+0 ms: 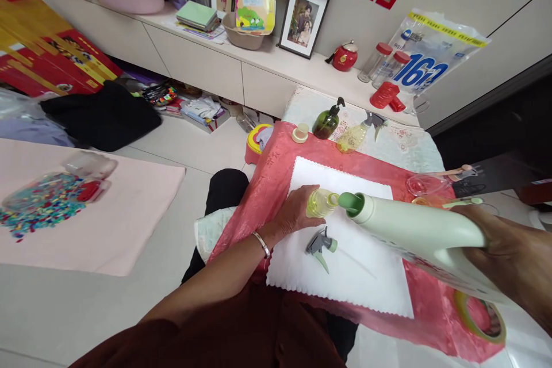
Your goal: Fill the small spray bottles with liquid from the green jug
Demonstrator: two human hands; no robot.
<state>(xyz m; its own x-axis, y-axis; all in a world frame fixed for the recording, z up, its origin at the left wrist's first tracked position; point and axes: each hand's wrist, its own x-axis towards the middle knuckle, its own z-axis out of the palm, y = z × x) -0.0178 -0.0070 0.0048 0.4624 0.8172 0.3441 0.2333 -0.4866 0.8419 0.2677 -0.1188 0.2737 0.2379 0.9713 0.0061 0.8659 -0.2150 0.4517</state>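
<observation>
My left hand [298, 210] is wrapped round a small clear yellow bottle [321, 202], whose open neck points to the right. In my right hand [495, 247] is the handle of a large pale green jug-like bottle [414, 230], tipped so that its green spout [351, 202] comes close to the small bottle's mouth. I cannot make out any liquid between them. A grey and green spray trigger head [321, 248] with a thin tube lies on the white scalloped mat [345, 282], just below the small bottle.
Behind the mat stand a dark green pump bottle [326, 122], a yellow spray bottle [354, 137] and a round cap [301, 133]. A tape roll [479, 316] lies at the near right corner of the red cloth [276, 167]. Colourful beads [47, 201] cover part of a pink sheet at left.
</observation>
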